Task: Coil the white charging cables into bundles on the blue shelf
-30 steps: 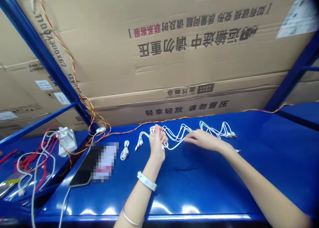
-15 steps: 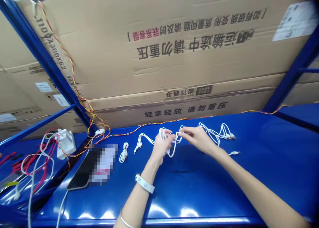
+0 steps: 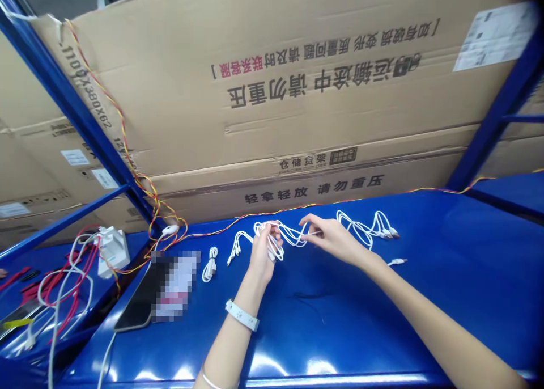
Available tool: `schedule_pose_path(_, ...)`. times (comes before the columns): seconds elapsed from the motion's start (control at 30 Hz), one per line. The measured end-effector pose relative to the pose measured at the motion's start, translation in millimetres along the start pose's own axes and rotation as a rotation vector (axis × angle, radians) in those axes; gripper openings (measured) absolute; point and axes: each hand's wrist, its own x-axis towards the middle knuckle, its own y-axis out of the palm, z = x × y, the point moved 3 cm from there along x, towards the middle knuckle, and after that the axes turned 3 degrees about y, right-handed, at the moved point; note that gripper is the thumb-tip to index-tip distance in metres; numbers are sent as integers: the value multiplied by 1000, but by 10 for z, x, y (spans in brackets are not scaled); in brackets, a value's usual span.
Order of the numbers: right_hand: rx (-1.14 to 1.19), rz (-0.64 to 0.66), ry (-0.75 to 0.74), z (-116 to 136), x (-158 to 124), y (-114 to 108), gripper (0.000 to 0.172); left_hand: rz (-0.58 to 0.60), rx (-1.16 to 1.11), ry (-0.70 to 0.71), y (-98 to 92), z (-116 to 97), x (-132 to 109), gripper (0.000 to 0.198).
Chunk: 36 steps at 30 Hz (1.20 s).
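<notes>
Your left hand (image 3: 262, 258) is near the middle, and its grip is curled around loops of white cable (image 3: 277, 253). Your right hand (image 3: 331, 236) is at 3 o'clock from it, a bit higher. That grip is pinching the same white cable between the thumb and fingers. Wavy strands of it hang across the gap between your two hands, just over the blue shelf (image 3: 365, 326).

At 9 o'clock from your left hand, a bunch of thin white ends with small plugs (image 3: 233, 252) lies close by. Farther out at 9 o'clock is a small white cable tied in a bundle (image 3: 209, 264). Between 8 and 9 o'clock, farther still, is a black phone (image 3: 135, 301), with a blurred flat thing (image 3: 175, 290) right beside it. I can't tell what that one is.

At 4 o'clock from your left hand lie some thin dark strands (image 3: 312, 295). From your right hand, more loose white cords (image 3: 374, 228) spread out at 3 o'clock, with plugs at their far end. One more plug (image 3: 398, 262) sits between 3 and 4 o'clock.

A big brown box (image 3: 297, 128) stands behind it all at 12 o'clock, and a red and yellow wire (image 3: 238, 220) runs along its bottom.
</notes>
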Motion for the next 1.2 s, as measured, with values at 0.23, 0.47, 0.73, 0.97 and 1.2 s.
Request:
schedule_pose_path(0.23, 195, -95, 16, 35, 25, -38, 17, -17, -318, -39, 1, -144, 23, 16)
schedule_pose_path(0.47, 583, 94, 160, 113, -14, 306, 22, 148, -348, -91, 86, -207, -39, 17)
schedule_pose_path(0.73, 726, 119, 275, 159, -54, 407, 27, 155, -415, 26, 34, -456, -63, 36)
schedule_pose_path(0.97, 787, 37, 400, 88, -55, 457, 28, 74, -331, 120, -70, -577, -7, 23)
schedule_pose_path(1.2, 603, -124, 208, 143, -40, 290, 24, 135, 224, 1, 1, -377, -41, 32)
